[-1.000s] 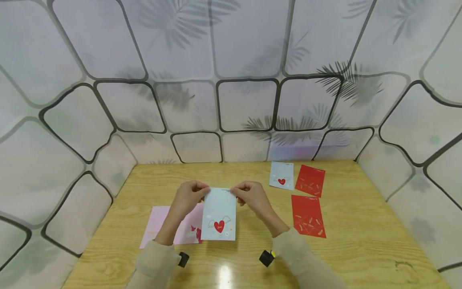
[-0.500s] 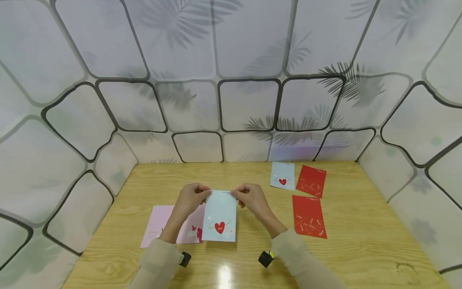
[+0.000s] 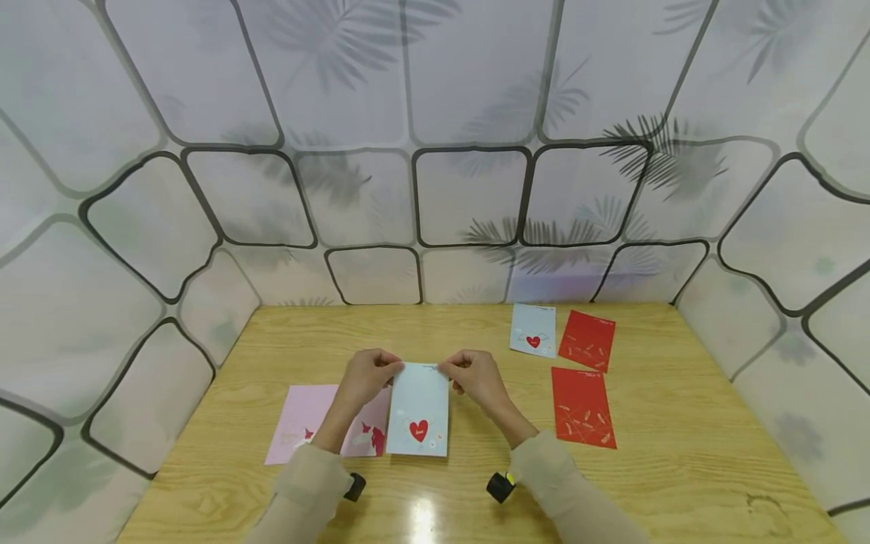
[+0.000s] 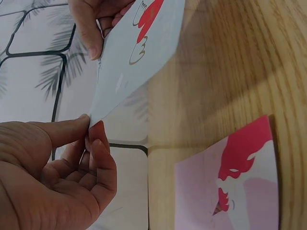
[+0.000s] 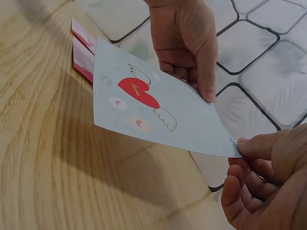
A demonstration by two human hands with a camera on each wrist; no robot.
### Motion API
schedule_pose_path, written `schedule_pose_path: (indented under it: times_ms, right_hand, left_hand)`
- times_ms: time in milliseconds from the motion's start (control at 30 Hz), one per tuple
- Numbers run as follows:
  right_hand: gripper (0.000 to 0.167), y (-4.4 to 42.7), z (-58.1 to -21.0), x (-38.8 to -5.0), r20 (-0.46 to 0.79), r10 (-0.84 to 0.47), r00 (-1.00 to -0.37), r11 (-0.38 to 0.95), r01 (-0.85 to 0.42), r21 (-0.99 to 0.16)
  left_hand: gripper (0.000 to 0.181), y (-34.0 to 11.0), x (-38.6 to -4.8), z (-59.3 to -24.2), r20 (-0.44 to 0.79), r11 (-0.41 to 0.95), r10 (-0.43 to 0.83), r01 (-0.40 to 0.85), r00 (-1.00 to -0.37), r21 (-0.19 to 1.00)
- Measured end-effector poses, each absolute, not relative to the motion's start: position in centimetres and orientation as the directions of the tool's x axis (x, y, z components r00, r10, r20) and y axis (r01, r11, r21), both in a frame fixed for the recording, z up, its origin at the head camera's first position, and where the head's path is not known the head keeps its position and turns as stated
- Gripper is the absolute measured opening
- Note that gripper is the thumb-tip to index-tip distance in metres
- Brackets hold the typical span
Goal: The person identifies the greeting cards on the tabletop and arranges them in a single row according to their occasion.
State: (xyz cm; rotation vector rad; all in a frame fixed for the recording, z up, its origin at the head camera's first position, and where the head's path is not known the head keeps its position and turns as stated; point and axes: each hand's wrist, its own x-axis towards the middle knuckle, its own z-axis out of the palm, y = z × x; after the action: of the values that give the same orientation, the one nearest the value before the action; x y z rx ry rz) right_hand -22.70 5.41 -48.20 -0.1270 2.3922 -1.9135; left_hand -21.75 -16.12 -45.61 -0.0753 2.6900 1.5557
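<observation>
A light blue card (image 3: pixel 418 404) with a red winged heart is held between both hands, heart end toward the person. My left hand (image 3: pixel 367 378) pinches its far left corner, and my right hand (image 3: pixel 479 378) pinches the far right corner. In the left wrist view the left hand (image 4: pixel 62 167) has its thumb on the card (image 4: pixel 129 67). In the right wrist view the card (image 5: pixel 144 105) is raised above the table, the right hand (image 5: pixel 268 177) gripping one corner. Pink unicorn cards (image 3: pixel 363 431) lie just left of it, partly behind the left forearm.
At the back right of the wooden table (image 3: pixel 680 423) lie another light blue heart card (image 3: pixel 533 330) and a red card (image 3: pixel 587 340). A second red card (image 3: pixel 583 408) lies nearer. Patterned walls (image 3: pixel 469 196) enclose the back and sides.
Both hands, with the light blue card between them, have shifted slightly right and a little toward the person. The grip on its corners is unchanged.
</observation>
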Motion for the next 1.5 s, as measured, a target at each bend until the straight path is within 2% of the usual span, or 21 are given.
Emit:
schedule_pose_path:
  times_ms: [367,600,1100,1500]
  right_hand:
    - [0.013,5.2,-49.8,-23.4,-0.021,-0.092,-0.996,0.310,-0.008,-0.951]
    - [0.012,4.8,-50.5,-23.8,0.005,-0.113,-0.994,0.395,-0.050,-0.918]
    - [0.011,4.6,-51.4,-24.3,0.025,-0.134,-0.991,0.451,-0.084,-0.888]
    - [0.012,4.6,-52.1,-24.6,0.062,-0.147,-0.987,0.518,-0.130,-0.846]
  left_hand:
    - [0.011,-16.2,-22.4,-47.5,-0.047,0.511,-0.036,-0.059,-0.998,0.858]
    - [0.012,-16.3,-22.5,-48.1,-0.078,0.528,-0.047,-0.091,-0.996,0.844]
    - [0.011,-16.3,-23.0,-49.1,-0.082,0.532,-0.071,-0.107,-0.994,0.840]
    - [0.010,-15.9,-23.3,-49.4,-0.083,0.613,-0.090,-0.121,-0.992,0.781]
